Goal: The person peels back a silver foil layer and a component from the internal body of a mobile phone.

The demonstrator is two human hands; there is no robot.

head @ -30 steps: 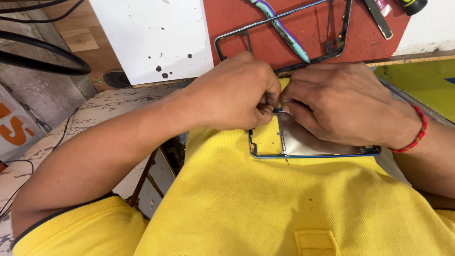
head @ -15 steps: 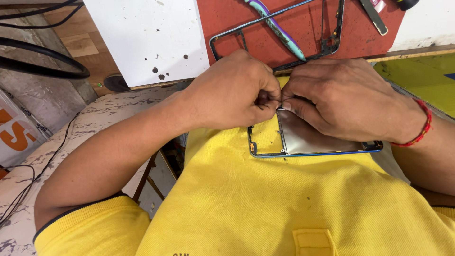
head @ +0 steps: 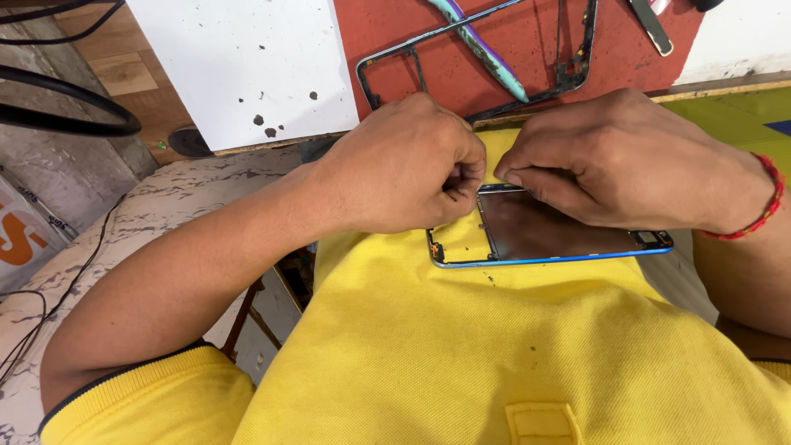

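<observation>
Two hands meet over a phone frame point(head: 544, 239) that lies on the person's yellow shirt point(head: 494, 346), close to the edge of the tabletop point(head: 725, 84). The left hand point(head: 404, 169) is closed in a pinch, fingertips pressed together at the frame's upper edge; what it pinches is too small to tell. The right hand point(head: 626, 161) is curled, its fingers resting on the frame's top edge. On the tabletop lie a red mat point(head: 527, 33) and a white sheet point(head: 247, 66) with dark spots. An empty black frame point(head: 478, 58) and a teal tool point(head: 482, 49) rest on the mat, well apart from the hands. At the left, a marbled surface point(head: 165, 206) and black cables point(head: 66, 107) sit lower. Open room stays between the hands and the mat's near edge.
</observation>
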